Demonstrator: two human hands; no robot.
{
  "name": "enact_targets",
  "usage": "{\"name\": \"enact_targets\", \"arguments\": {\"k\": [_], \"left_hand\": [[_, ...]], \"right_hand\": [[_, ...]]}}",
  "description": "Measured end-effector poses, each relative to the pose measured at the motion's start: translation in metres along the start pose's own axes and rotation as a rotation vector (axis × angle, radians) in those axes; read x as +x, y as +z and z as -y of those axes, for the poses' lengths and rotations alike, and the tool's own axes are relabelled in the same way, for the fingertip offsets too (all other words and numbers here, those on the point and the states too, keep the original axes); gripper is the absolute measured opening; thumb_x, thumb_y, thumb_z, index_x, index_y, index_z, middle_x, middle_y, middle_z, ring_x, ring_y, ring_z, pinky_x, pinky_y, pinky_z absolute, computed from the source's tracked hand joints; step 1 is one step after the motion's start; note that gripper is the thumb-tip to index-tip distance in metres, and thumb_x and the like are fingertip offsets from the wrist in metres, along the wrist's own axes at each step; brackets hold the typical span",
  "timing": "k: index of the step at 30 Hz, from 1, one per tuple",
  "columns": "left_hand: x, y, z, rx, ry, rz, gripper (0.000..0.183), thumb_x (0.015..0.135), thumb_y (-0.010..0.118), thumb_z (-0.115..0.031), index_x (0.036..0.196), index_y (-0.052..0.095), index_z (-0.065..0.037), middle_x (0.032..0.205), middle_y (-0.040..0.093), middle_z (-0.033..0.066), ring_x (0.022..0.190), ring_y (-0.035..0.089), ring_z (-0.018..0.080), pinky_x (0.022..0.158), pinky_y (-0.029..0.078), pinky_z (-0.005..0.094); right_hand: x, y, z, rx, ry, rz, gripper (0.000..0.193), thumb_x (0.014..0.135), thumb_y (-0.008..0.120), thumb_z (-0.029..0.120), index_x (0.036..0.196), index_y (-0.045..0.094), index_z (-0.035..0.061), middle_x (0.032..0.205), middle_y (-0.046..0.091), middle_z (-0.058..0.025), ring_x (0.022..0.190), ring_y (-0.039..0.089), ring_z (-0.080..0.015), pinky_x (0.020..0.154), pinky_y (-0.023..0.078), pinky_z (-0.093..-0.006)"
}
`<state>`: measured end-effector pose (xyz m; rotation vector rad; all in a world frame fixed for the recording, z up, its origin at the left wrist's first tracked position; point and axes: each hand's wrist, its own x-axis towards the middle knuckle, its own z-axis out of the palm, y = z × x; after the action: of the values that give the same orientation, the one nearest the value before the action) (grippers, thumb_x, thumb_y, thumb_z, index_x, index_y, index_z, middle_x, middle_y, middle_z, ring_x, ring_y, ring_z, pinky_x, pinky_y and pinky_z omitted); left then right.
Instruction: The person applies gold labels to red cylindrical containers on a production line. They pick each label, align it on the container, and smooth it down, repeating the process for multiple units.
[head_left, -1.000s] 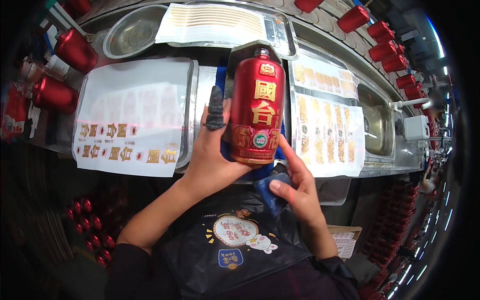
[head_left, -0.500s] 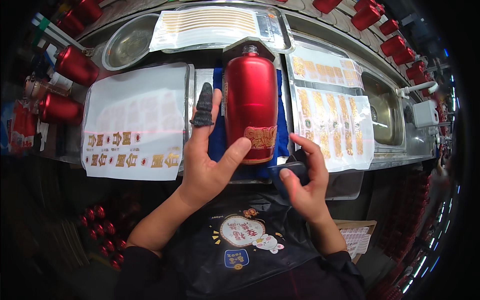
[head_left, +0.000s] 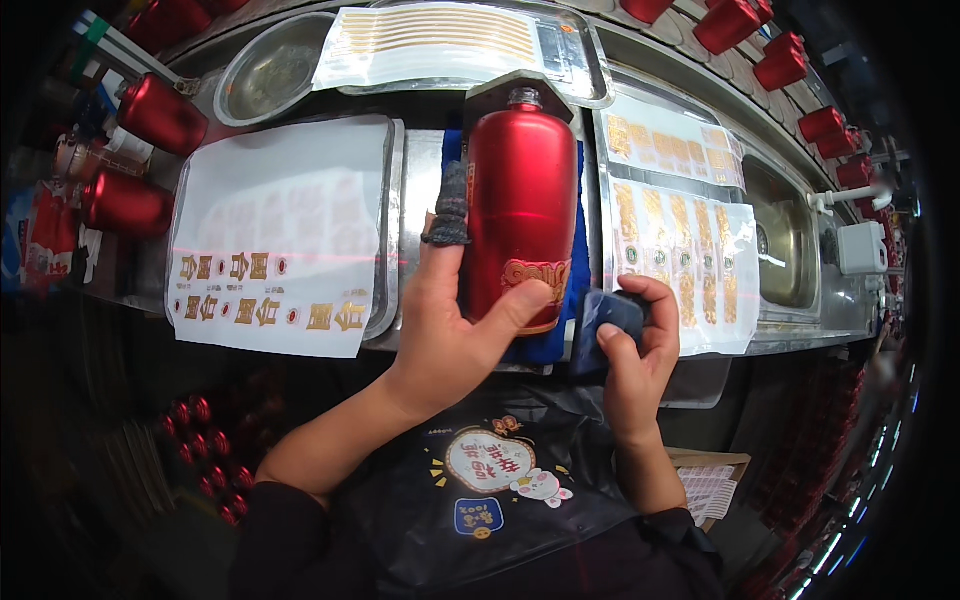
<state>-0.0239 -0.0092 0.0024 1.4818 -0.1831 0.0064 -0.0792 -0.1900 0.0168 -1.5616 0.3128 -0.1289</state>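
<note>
Gripping the red bottle (head_left: pixel 520 200) at the middle of the table's (head_left: pixel 422 160) front edge, the left hand (head_left: pixel 445 350) has turned its lettered front away, baring a plain side; the right hand (head_left: pixel 637 372) pinches a flat blue scraper (head_left: pixel 597 312) just beside it.

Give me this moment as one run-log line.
left hand: holding red bottle, thumb on lower front | right hand: holding dark blue flat piece | nearby: gold-printed sheet, metal bowl

I see a round metal bowl (head_left: pixel 265 82) at the back left, a steel sink (head_left: pixel 785 245) under a white tap (head_left: pixel 843 198), and a white jug (head_left: pixel 863 248) near it.
</note>
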Motion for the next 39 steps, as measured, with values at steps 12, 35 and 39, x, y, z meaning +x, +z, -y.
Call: {"name": "enact_targets", "arguments": {"k": [12, 35, 39], "left_hand": [[0.000, 0.004, 0.005, 0.170, 0.067, -0.070, 0.034, 0.089, 0.070, -0.012, 0.118, 0.058, 0.002, 0.115, 0.059, 0.0217, 0.104, 0.060, 0.0362, 0.090, 0.049, 0.0414], [-0.021, -0.040, -0.005, -0.178, -0.114, 0.058, 0.058, 0.095, 0.043, -0.003, 0.152, 0.034, 0.000, 0.160, 0.032, 0.0171, 0.134, 0.043, 0.0177, 0.110, 0.029, 0.0332], [-0.031, -0.040, -0.005, 0.460, 0.222, 0.305, 0.061, 0.087, 0.058, -0.014, 0.145, 0.046, 0.001, 0.158, 0.029, 0.0263, 0.149, 0.027, 0.0390, 0.119, 0.006, 0.0567]], "right_hand": [[-0.009, 0.032, -0.007, -0.552, -0.597, -0.129, 0.034, 0.079, 0.074, -0.006, 0.111, 0.064, -0.0006, 0.098, 0.064, -0.0129, 0.082, 0.062, -0.0220, 0.073, 0.050, -0.0296], [0.012, 0.024, 0.031, -0.716, -1.000, 0.275, 0.038, 0.063, 0.073, -0.005, 0.098, 0.077, 0.0099, 0.086, 0.064, -0.0053, 0.076, 0.058, -0.0250, 0.064, 0.049, -0.0337], [0.010, 0.011, 0.031, -0.559, -0.918, 0.468, 0.041, 0.062, 0.074, -0.007, 0.100, 0.076, 0.0077, 0.086, 0.065, -0.0054, 0.075, 0.060, -0.0236, 0.068, 0.050, -0.0341]]}}
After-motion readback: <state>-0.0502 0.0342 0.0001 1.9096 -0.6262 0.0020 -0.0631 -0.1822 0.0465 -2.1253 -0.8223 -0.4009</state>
